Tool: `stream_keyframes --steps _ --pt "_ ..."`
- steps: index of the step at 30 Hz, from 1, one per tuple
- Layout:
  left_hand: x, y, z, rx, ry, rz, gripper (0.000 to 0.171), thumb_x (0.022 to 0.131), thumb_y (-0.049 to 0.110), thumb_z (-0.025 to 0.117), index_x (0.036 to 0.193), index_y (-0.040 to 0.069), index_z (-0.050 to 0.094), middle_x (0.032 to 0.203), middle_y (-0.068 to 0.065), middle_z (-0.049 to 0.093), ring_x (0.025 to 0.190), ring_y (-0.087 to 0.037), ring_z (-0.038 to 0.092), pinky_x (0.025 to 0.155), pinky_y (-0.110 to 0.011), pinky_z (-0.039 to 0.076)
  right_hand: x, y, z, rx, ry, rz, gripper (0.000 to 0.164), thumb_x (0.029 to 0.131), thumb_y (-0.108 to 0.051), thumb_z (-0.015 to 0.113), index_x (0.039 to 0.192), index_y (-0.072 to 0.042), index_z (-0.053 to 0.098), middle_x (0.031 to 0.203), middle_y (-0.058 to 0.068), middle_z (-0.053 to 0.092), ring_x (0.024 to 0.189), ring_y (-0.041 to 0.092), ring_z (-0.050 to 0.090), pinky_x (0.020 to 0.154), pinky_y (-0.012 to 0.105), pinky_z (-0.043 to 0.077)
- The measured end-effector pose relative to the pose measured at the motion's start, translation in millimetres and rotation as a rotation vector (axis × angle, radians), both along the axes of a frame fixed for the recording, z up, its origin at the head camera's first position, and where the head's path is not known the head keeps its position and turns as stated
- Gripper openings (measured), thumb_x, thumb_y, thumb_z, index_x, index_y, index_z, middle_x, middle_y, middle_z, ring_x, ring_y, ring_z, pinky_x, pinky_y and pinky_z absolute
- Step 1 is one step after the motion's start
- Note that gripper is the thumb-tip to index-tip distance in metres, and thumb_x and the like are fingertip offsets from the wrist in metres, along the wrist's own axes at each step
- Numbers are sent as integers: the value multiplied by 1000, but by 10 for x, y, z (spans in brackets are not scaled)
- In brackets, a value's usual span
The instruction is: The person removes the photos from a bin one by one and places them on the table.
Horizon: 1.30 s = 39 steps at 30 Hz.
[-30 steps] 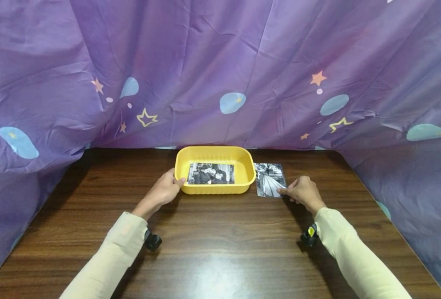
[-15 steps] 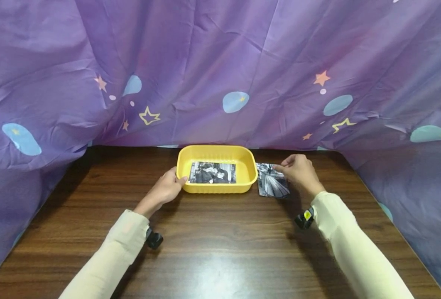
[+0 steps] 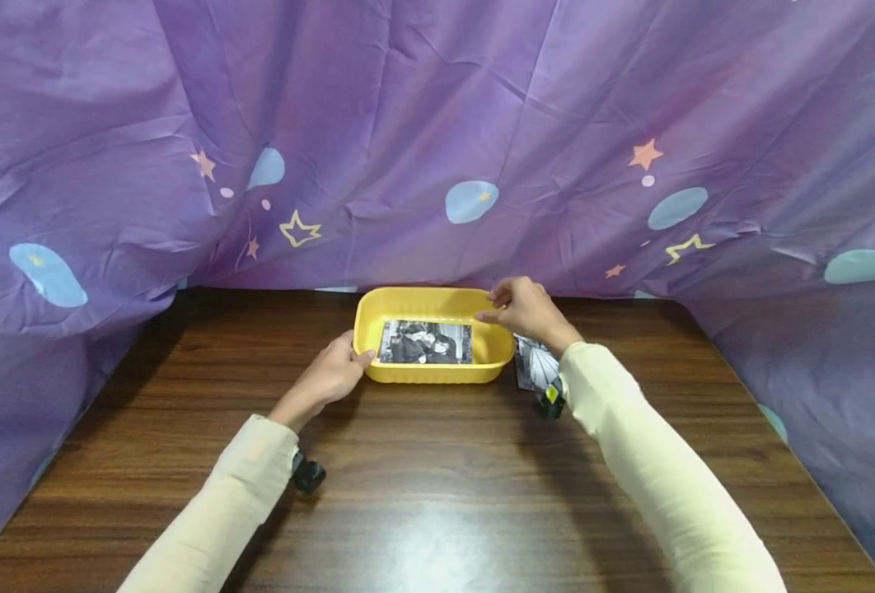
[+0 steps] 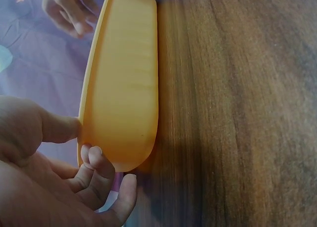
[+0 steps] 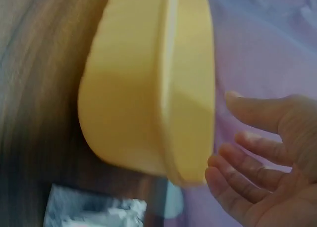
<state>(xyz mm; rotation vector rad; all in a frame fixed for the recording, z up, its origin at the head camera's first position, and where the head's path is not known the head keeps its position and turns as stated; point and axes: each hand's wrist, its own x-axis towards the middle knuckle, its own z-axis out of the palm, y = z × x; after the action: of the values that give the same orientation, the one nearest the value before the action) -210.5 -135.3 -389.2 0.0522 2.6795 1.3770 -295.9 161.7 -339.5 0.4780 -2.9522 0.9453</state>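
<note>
A yellow plastic tray [image 3: 437, 375] stands near the table's back edge. Inside it lies a black-and-white photo [image 3: 424, 343] of people in dark clothes. My left hand [image 3: 328, 372] grips the tray's left end; in the left wrist view the thumb [image 4: 60, 128] is on the rim and the fingers bend against the outer wall. Over the right end of the tray hovers my right hand [image 3: 532, 313], fingers loosely bent with nothing between them. A second black-and-white photo [image 3: 531, 366] lies on the table right of the tray, partly hidden by the right wrist.
The brown wood-grain table [image 3: 423, 461] spreads out in front of the tray. A purple curtain [image 3: 378, 140] with stars and blue shapes hangs directly behind the table. Each wrist carries a small black camera, the left camera [image 3: 308, 474] low beside the sleeve.
My right hand has let go of the second photo and moved left and away from me, over the tray's right end. The left hand keeps its grip, and both photos stay where they were.
</note>
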Motion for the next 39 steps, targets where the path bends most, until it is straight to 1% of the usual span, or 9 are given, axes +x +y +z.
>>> stream_keyframes --steps 9,13,17,20,23,28,33,36,39 --pt "-1 3 7 8 -6 2 43 106 19 51 144 -2 46 109 -16 63 111 -30 54 103 -51 40 -77 -410 -302 167 -52 119 57 82 -27 87 119 9 65 117 23 68 112 37 62 99 45 47" --pt "-6 2 1 8 -5 2 42 106 18 50 144 -1 47 111 -16 63 113 -30 54 104 -50 40 -105 -528 -399 258 -58 110 68 77 -36 90 122 9 65 122 23 66 113 37 62 101 44 47" --pt "-9 4 -4 14 -11 -5 43 107 19 50 144 -2 46 118 -17 63 116 -30 54 107 -51 38 -95 -572 -487 340 -84 46 61 71 -49 90 101 -1 68 109 15 66 101 33 61 92 45 49" --pt "-6 1 -7 15 -12 -6 43 106 19 50 144 -2 46 117 -17 64 115 -30 54 106 -51 39 -82 -589 -530 383 -95 14 54 68 -53 90 82 -9 63 96 10 59 92 31 56 85 47 49" --pt "-3 -7 0 11 -6 -2 43 106 18 51 144 -2 46 113 -16 64 111 -30 55 102 -50 41 -96 -610 -553 392 -88 -5 53 68 -53 91 75 -11 60 95 10 58 92 32 56 86 49 49" --pt "-7 -9 -1 -2 8 0 43 106 18 51 143 -3 47 106 -15 64 105 -29 56 98 -49 42 -134 -609 -578 386 -76 -33 55 66 -51 92 76 -9 59 104 15 60 100 38 57 90 51 49" --pt "-10 -2 -2 -12 10 0 43 106 18 52 143 -2 48 105 -14 64 104 -29 56 98 -49 42 -128 -622 -593 360 -60 -80 60 64 -46 95 90 -4 60 117 21 56 110 42 53 96 53 46" --pt "-11 1 -5 -14 14 3 43 106 18 52 144 -2 48 107 -15 65 106 -29 56 99 -50 42 -120 -632 -588 332 -16 -107 64 64 -42 96 99 -2 59 117 23 57 113 44 53 98 53 45" --pt "-9 4 -14 -12 6 6 44 106 18 52 145 -2 47 109 -16 65 107 -30 56 101 -50 42 -114 -629 -578 281 1 -125 61 68 -33 96 104 -1 59 113 22 59 111 42 54 99 51 44"
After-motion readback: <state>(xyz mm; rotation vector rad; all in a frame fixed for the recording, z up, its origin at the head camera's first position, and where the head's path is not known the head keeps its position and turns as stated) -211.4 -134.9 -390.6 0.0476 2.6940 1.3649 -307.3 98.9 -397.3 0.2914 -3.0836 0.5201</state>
